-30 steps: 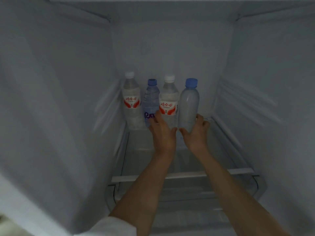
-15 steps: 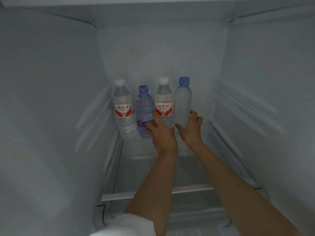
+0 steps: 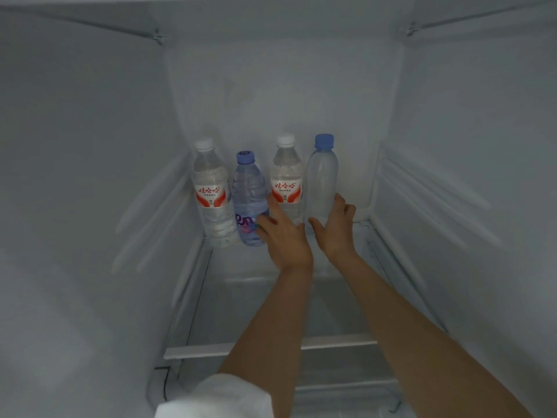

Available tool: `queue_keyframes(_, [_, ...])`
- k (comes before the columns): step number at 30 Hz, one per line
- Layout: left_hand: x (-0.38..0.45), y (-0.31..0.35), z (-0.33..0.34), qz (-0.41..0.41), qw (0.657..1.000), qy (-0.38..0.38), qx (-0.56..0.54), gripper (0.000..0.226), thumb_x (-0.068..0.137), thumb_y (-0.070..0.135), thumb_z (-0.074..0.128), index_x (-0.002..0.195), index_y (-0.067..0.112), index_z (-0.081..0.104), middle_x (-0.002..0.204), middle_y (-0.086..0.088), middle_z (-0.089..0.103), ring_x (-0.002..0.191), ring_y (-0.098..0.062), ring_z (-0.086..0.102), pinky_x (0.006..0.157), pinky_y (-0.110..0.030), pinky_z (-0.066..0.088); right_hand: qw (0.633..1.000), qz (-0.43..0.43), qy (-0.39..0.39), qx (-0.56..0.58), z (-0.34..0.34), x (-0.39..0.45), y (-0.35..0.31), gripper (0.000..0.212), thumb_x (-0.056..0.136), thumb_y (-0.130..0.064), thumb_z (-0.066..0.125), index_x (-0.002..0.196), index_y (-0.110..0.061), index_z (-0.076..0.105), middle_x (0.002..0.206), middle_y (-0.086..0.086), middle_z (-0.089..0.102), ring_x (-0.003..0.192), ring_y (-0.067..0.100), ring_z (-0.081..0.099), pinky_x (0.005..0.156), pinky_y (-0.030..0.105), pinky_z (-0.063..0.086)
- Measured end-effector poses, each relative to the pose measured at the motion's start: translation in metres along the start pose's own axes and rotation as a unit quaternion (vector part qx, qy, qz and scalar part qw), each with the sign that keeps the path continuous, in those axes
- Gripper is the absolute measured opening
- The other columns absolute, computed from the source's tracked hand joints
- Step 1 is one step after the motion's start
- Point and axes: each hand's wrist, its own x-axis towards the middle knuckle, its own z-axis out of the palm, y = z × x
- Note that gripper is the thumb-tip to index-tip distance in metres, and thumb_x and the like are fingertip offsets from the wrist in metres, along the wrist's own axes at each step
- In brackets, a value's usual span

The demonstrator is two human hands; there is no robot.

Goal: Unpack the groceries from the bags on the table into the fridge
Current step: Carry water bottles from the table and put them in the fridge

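I am looking into the fridge (image 3: 90,176), its white walls closing in on both sides and its back wall pale and bare above the bottles. The glass shelf (image 3: 271,346) runs from its white front strip to the back edge, and along that back edge four water bottles stand upright in a row, close together. From the back left corner: a white-capped bottle with a red label (image 3: 211,191), a blue-capped bottle with purple lettering (image 3: 248,194) just beside it and slightly nearer to me, a second white-capped bottle with a red label (image 3: 286,179), and a plain blue-capped bottle (image 3: 322,182) toward the back right corner, with bare shelf between it and the right wall. My left hand (image 3: 284,236) reaches in low at the middle, its fingers spread against the purple-lettered bottle and the second red-label bottle; I cannot tell whether they curl round either one. My right hand (image 3: 336,229) holds the plain blue-capped bottle near its base, thumb on the left of it and fingers wrapped round the right. Both forearms cross the shelf and hide its middle. A white sleeve (image 3: 217,399) shows at the bottom edge.
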Motion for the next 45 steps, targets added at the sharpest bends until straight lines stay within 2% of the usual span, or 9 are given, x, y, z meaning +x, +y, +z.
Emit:
queue_keyframes(8, [-0.018,-0.008,-0.016,0.007,0.997,-0.075,0.003,0.084,0.088,0.004,0.060,0.154,0.014,0.009,0.160,-0.014,0.012,0.141,-0.031,0.029,0.098,-0.044,0.044,0.998,0.013,-0.045,-0.032,-0.004,-0.007,0.014,0.071,0.085,0.001,0.064,0.145,-0.004,0.026,0.136,0.019,0.035,0.121,0.027,0.042,0.092,0.014,0.027])
queue_keyframes(13, [-0.028,-0.019,-0.041,0.027,0.994,-0.099,-0.025,0.067,0.086,0.001,0.056,0.147,0.013,0.032,0.140,-0.014,0.042,0.126,-0.034,0.044,0.092,-0.046,0.046,0.997,0.043,-0.044,-0.038,-0.020,-0.024,0.015,0.064,0.091,-0.006,0.057,0.145,-0.001,0.024,0.141,0.019,0.040,0.127,0.029,0.043,0.100,0.023,0.032])
queue_keyframes(21, [-0.067,-0.035,-0.096,0.061,0.988,-0.110,-0.093,0.035,0.091,0.008,0.056,0.127,0.007,0.055,0.120,-0.011,0.063,0.106,-0.028,0.061,0.089,-0.035,0.050,1.000,0.017,0.002,-0.020,-0.055,-0.094,-0.022,0.046,0.094,-0.008,0.052,0.137,-0.002,0.040,0.130,0.016,0.053,0.117,0.025,0.052,0.095,0.023,0.037])
queue_keyframes(25, [-0.100,-0.048,-0.138,0.082,0.981,-0.094,-0.146,0.025,0.088,0.009,0.057,0.113,0.009,0.062,0.090,-0.008,0.070,0.087,-0.028,0.065,0.076,-0.036,0.053,0.999,-0.027,0.020,-0.009,-0.070,-0.159,-0.042,0.042,0.091,-0.007,0.055,0.132,-0.003,0.046,0.122,0.013,0.057,0.109,0.023,0.056,0.089,0.023,0.040])
queue_keyframes(29, [-0.148,-0.069,-0.190,0.103,0.976,-0.111,-0.159,0.019,0.091,0.012,0.056,0.109,0.014,0.063,0.087,0.000,0.067,0.083,-0.019,0.060,0.066,-0.020,0.035,0.995,-0.073,0.054,-0.035,-0.088,-0.240,-0.048,0.041,0.088,-0.008,0.057,0.128,-0.002,0.051,0.116,0.011,0.060,0.106,0.026,0.060,0.093,0.038,0.048])
queue_keyframes(32, [-0.194,-0.089,-0.222,0.113,0.965,-0.167,-0.171,0.017,0.093,0.016,0.056,0.108,0.016,0.064,0.087,0.009,0.063,0.086,-0.015,0.060,0.068,-0.020,0.039,0.991,-0.094,0.081,-0.047,-0.105,-0.308,-0.046,0.040,0.087,-0.018,0.053,0.122,0.000,0.054,0.107,0.009,0.062,0.098,0.030,0.063,0.087,0.046,0.052])
queue_keyframes(34, [-0.224,-0.104,-0.236,0.135,0.954,-0.201,-0.175,0.017,0.092,0.014,0.059,0.107,0.013,0.065,0.089,0.005,0.068,0.087,-0.016,0.065,0.073,-0.023,0.047,0.993,-0.074,0.077,-0.056,-0.118,-0.357,-0.042,0.041,0.089,-0.021,0.053,0.124,0.001,0.053,0.109,0.013,0.064,0.100,0.028,0.063,0.088,0.044,0.052])
queue_keyframes(38, [-0.287,-0.136,-0.255,0.155,0.933,-0.281,-0.162,0.016,0.091,0.011,0.058,0.105,0.015,0.064,0.090,0.003,0.072,0.085,-0.010,0.065,0.076,-0.014,0.047,0.997,-0.022,0.042,-0.065,-0.140,-0.455,-0.031,0.043,0.091,-0.024,0.054,0.127,0.000,0.051,0.116,0.011,0.062,0.107,0.018,0.060,0.092,0.038,0.051])
queue_keyframes(45, [-0.413,-0.180,-0.282,0.178,0.881,-0.423,-0.115,0.016,0.092,0.016,0.061,0.107,0.022,0.063,0.090,0.009,0.069,0.088,-0.001,0.063,0.085,-0.018,0.049,0.989,0.128,0.012,-0.077,-0.173,-0.601,-0.014,0.042,0.095,-0.033,0.047,0.129,-0.010,0.050,0.123,0.002,0.060,0.115,0.010,0.057,0.099,0.035,0.049])
